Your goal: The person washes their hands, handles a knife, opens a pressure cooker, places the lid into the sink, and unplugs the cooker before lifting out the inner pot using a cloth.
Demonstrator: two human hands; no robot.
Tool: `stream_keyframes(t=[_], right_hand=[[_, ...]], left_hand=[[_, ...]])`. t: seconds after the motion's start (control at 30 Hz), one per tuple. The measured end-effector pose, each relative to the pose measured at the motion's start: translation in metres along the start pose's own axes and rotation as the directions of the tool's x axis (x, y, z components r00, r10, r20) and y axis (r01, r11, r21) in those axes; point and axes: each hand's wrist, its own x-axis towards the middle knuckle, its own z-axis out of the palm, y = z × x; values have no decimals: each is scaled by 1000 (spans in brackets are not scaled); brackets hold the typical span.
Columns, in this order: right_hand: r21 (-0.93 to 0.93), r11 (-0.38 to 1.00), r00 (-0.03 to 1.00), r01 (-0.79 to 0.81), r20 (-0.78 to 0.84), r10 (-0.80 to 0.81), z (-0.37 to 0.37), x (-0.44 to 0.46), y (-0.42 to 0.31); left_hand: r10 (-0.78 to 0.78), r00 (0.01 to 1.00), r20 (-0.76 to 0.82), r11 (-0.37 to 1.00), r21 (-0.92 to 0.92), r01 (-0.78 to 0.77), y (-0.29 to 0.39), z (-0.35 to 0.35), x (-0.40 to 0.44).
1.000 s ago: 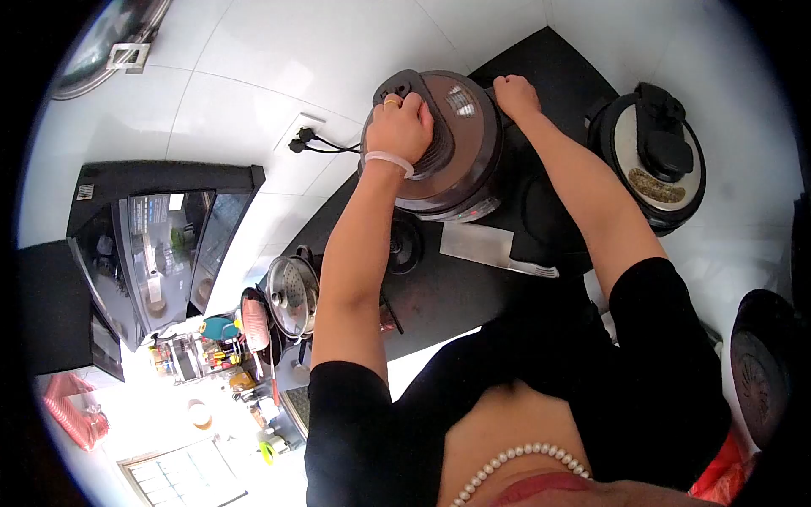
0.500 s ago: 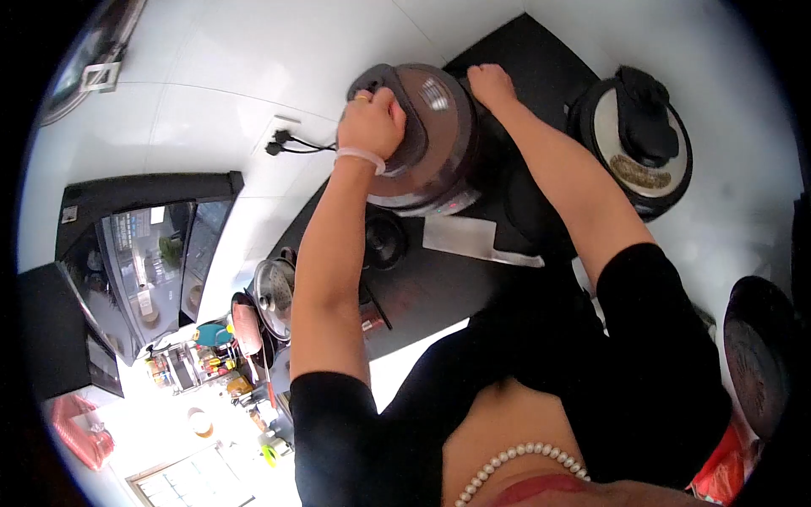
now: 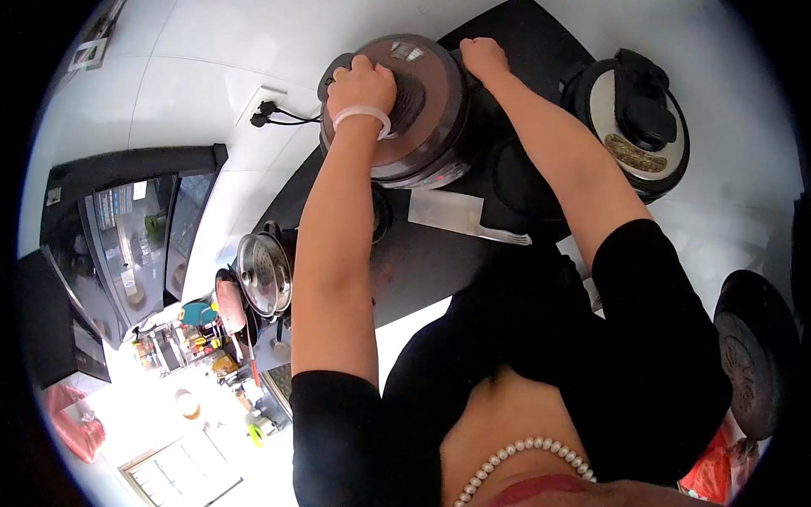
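A large round electric cooker (image 3: pixel 431 127) with a brown see-through lid and small lit marks on its front stands on the black counter. My left hand (image 3: pixel 361 86), a pale bracelet on its wrist, rests on the lid with fingers bent over the dark raised handle (image 3: pixel 409 103). At the cooker's right edge my right hand (image 3: pixel 486 59) is closed like a fist; whatever its fingers hold is hidden. In front of the cooker lie a white rectangular sheet or cloth (image 3: pixel 445 210) and a fork (image 3: pixel 505 236).
To the right stands a round white-topped appliance (image 3: pixel 604 114) with black items and a brown oblong brush-like piece on it. Two black plugs (image 3: pixel 264 113) sit in the wall socket. A lidded steel pot (image 3: pixel 263 275) is at the left. A dark pan (image 3: pixel 752 363) is at the far right.
The view has shifted, so the cooker sits higher and further left. My left hand's fingers have changed position on the lid, and the dark handle shows at another angle. My right hand stays closed beside it.
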Motion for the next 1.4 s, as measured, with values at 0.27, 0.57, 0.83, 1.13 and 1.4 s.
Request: stream_keyframes(t=[0.27, 0.57, 0.83, 1.13, 1.4], right_hand=[[7, 999, 998, -33, 52, 32, -1, 2, -1], [2, 1000, 1000, -10, 17, 10, -5, -5, -5], [-52, 998, 1000, 26, -11, -27, 0, -3, 1], [-42, 999, 1000, 25, -15, -26, -1, -6, -2], [-27, 998, 999, 50, -6, -51, 4, 5, 5]], left_hand=[[-141, 980, 143, 987, -62, 151, 18, -45, -12], [-28, 997, 67, 999, 21, 26, 29, -66, -23], [-117, 988, 100, 981, -146, 131, 3, -80, -12], [-378, 922, 88, 673, -657, 339, -81, -89, -11], [-517, 791, 328, -277, -938, 208, -123, -96, -54]])
